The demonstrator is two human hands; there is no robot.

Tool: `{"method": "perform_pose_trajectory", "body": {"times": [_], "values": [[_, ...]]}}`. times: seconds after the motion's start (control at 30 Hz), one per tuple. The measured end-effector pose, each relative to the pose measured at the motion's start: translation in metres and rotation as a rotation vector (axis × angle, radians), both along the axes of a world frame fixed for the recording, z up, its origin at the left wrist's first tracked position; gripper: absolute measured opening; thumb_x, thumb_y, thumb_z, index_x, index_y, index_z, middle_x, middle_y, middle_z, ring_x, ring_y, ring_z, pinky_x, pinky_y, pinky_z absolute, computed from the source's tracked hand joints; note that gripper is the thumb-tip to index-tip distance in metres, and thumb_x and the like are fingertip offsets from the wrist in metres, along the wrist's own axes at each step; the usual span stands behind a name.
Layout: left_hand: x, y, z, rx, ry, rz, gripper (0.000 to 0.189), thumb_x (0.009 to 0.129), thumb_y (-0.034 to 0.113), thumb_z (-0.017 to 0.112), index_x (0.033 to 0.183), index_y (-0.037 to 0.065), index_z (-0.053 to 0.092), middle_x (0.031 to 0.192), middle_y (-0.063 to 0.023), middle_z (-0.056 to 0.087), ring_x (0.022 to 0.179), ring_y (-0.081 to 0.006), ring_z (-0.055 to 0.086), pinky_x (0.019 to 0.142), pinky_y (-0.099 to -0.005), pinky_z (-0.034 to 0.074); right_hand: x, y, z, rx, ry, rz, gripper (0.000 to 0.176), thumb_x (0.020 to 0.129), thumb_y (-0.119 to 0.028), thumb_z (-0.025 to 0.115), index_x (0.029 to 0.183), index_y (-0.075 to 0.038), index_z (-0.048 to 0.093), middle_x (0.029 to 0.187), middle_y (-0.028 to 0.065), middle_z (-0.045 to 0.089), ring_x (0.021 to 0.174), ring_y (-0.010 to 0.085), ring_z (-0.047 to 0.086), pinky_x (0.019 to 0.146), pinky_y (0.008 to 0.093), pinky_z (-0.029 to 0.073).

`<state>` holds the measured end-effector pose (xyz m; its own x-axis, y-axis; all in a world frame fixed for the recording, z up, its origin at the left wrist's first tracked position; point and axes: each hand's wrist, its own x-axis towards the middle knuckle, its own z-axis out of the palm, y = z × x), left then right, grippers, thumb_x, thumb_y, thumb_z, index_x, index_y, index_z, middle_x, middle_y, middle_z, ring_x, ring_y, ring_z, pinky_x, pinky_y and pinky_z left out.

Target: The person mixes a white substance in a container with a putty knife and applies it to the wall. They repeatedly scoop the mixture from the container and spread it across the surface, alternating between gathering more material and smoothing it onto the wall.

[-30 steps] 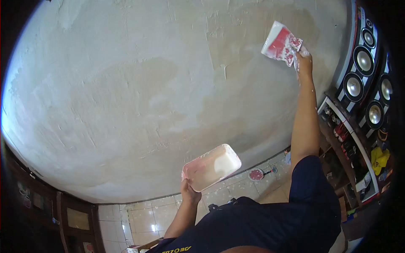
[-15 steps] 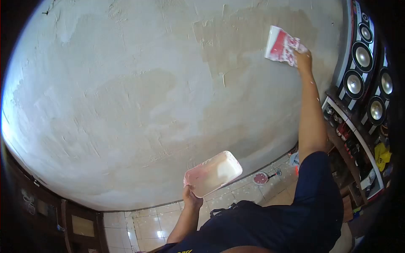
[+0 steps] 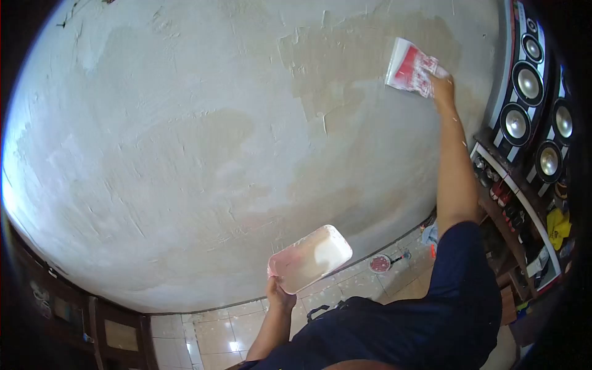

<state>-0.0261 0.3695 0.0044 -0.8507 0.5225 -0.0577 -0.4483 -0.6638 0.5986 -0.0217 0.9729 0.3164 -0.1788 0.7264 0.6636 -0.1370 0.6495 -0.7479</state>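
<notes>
Head view: left hand [image 3: 282, 295] grasps near-left end of pinkish-white tray [image 3: 310, 259]; right hand [image 3: 443, 89] grips red-white spreader [image 3: 411, 68], far right, at patchy wall [image 3: 203, 148].

Right edge of view: speaker columns [image 3: 528, 83] with round silvery cones [image 3: 515, 124]. Below: shelf unit [image 3: 518, 192] holding small red and dark items [image 3: 501, 198]; yellow item [image 3: 558, 228] alongside. Lower left: dark wooden panelling [image 3: 95, 324].

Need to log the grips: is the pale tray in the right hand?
No, the left hand grips the tray, while the right hand holds a flat red-and-white tool.
</notes>
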Motion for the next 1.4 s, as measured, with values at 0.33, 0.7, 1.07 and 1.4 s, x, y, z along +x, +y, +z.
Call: {"method": "perform_pose_trajectory", "body": {"times": [0.33,0.7,1.07,1.4], "values": [[-0.002,0.0,-0.006,-0.013,0.008,0.005,0.054,0.083,0.034,0.042,0.128,0.006,0.043,0.126,-0.0121,0.049,0.115,-0.0289,0.048,0.098,-0.0436,0.038,-0.037,-0.187,0.053,0.22,-0.164,0.085,0.033,0.078,-0.007,0.06,0.109,0.006,0.057,0.098,0.0136,0.064,0.081,0.0203,0.063,0.071,0.0302,0.05],[0.002,0.006,0.004,-0.026,0.054,0.033,0.054,0.083,0.036,0.041,0.128,0.006,0.043,0.126,-0.011,0.049,0.115,-0.0281,0.048,0.097,-0.042,0.039,-0.024,-0.231,0.037,0.301,0.109,0.502,0.031,0.075,-0.014,0.069,0.101,0.002,0.061,0.088,0.0111,0.067,0.071,0.0188,0.064,0.066,0.0289,0.051],[-0.003,-0.004,0.0,-0.07,0.05,-0.012,0.052,0.085,0.033,0.038,0.128,0.005,0.043,0.128,-0.0107,0.048,0.118,-0.0275,0.046,0.099,-0.0414,0.036,-0.005,0.031,0.022,0.098,-0.143,-0.191,0.042,0.075,-0.027,0.068,0.095,0.009,0.062,0.086,0.0231,0.065,0.078,0.0306,0.065,0.069,0.0384,0.05],[0.003,0.002,-0.005,-0.028,0.092,-0.014,0.056,0.082,0.036,0.041,0.13,0.008,0.041,0.129,-0.0108,0.047,0.118,-0.0278,0.045,0.098,-0.0436,0.037,-0.029,-0.223,0.045,0.468,-0.129,0.29,0.031,0.077,-0.008,0.064,0.105,0.001,0.059,0.089,0.0087,0.065,0.069,0.0154,0.061,0.064,0.0277,0.051]]}}
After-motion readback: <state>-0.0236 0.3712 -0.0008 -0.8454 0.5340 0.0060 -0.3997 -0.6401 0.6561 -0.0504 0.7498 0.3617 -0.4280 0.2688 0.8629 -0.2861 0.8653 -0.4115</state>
